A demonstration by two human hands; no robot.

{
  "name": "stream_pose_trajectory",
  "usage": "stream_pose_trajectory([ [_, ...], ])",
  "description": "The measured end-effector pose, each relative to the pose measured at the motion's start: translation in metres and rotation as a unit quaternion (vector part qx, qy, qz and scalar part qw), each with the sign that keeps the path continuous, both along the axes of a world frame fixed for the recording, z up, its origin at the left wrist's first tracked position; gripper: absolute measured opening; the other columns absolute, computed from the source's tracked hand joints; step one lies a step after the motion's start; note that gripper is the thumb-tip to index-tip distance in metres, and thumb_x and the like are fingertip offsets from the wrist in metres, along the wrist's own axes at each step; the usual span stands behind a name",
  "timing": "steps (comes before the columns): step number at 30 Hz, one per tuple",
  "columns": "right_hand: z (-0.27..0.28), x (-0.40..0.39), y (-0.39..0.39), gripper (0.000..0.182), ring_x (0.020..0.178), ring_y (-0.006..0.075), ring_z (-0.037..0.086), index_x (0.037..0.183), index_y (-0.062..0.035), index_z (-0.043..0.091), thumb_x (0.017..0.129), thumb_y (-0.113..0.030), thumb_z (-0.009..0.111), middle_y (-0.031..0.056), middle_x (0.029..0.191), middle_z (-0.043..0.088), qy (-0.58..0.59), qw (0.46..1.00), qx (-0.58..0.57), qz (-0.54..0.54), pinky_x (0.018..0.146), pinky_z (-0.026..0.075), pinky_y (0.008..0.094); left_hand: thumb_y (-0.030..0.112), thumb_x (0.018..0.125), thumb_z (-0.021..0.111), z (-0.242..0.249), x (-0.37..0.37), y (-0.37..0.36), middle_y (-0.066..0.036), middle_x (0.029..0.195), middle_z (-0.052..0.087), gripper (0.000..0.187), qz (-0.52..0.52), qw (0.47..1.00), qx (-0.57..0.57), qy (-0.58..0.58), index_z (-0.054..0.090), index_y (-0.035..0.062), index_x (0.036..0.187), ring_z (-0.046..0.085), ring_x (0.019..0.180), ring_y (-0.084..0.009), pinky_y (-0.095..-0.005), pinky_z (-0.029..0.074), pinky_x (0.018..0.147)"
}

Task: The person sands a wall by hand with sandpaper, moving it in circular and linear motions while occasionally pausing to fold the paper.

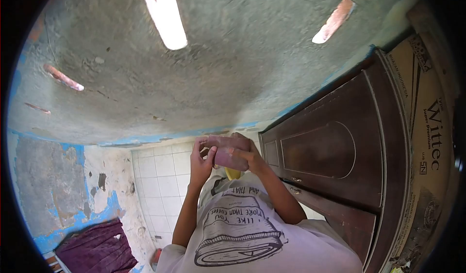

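Both hands are raised in front of my chest around a mauve, rounded box-like object [230,159] whose exact kind I cannot make out. My left hand [200,157] grips its left end, with the thumb on the near face and the fingers bent at the edge. Across the right end lies my right hand [253,159], its fingers closed over the side and partly hidden by the object. Just below it, something yellow [233,174] shows in part.
A dark wooden cupboard [330,149] stands close on the right, with a cardboard box [422,127] beyond it. Ahead is a rough grey wall [204,88] with slots. White floor tiles [165,176] lie below, and a purple cloth [99,248] hangs at lower left.
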State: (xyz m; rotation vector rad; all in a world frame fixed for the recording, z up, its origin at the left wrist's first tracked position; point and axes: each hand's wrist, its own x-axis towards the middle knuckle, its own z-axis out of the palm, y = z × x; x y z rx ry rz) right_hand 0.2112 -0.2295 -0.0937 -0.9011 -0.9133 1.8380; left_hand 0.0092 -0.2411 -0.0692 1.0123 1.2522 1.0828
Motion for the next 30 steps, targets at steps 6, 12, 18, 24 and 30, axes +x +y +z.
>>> stream_pose_trajectory([
  [6,0.018,0.017,0.003,0.051,0.143,0.0215,0.044,0.149,-0.0047,0.053,0.1,-0.017,0.06,0.0074,0.151,0.054,-0.006,0.994,0.09,0.067,0.121,0.028,0.0343,0.006,0.096,0.067,-0.01,0.024,0.009,-0.016,0.11,0.064,0.026,0.012,0.957,0.137,0.254,0.057,0.0009,0.12,0.066,0.089,-0.022,-0.0367,0.055,0.069],
  [12,-0.023,0.04,0.012,0.046,0.142,0.0183,0.044,0.147,-0.0023,0.054,0.104,-0.019,0.056,0.0078,0.153,0.052,-0.028,0.995,0.051,0.081,0.12,0.029,0.0332,0.014,0.099,0.066,0.012,0.043,0.007,-0.017,0.127,0.059,0.039,0.015,0.984,0.07,0.16,0.055,0.0046,0.135,0.066,0.108,-0.0329,-0.041,0.057,0.09],
  [18,0.017,0.073,0.052,0.045,0.138,0.0179,0.046,0.147,0.0016,0.052,0.107,-0.02,0.054,0.0099,0.152,0.053,-0.119,0.979,0.154,-0.051,0.118,0.03,0.0302,0.019,0.103,0.061,0.021,0.015,0.02,-0.017,0.141,0.053,0.044,0.054,0.969,0.107,0.218,0.053,0.0089,0.145,0.064,0.116,-0.031,-0.0394,0.057,0.093],
  [24,0.126,0.066,0.075,0.045,0.144,0.0244,0.044,0.149,0.0023,0.049,0.108,-0.015,0.049,0.0156,0.155,0.05,-0.237,0.895,0.343,-0.158,0.12,0.029,0.0355,0.011,0.102,0.058,0.071,-0.046,0.076,-0.017,0.156,0.042,0.047,0.122,0.902,0.278,0.306,0.052,0.0121,0.149,0.042,0.143,-0.0352,-0.0414,0.048,0.105],
  [30,0.232,0.058,0.119,0.063,0.153,0.034,0.031,0.154,-0.0026,0.044,0.092,0.008,0.045,0.0183,0.16,0.041,-0.357,0.707,0.566,-0.231,0.125,0.022,0.0461,0.019,0.104,0.053,0.131,-0.069,0.174,-0.023,0.17,0.013,0.058,0.256,0.704,0.508,0.425,0.038,0.0139,0.16,0.014,0.156,-0.0432,-0.0608,0.013,0.123],
])
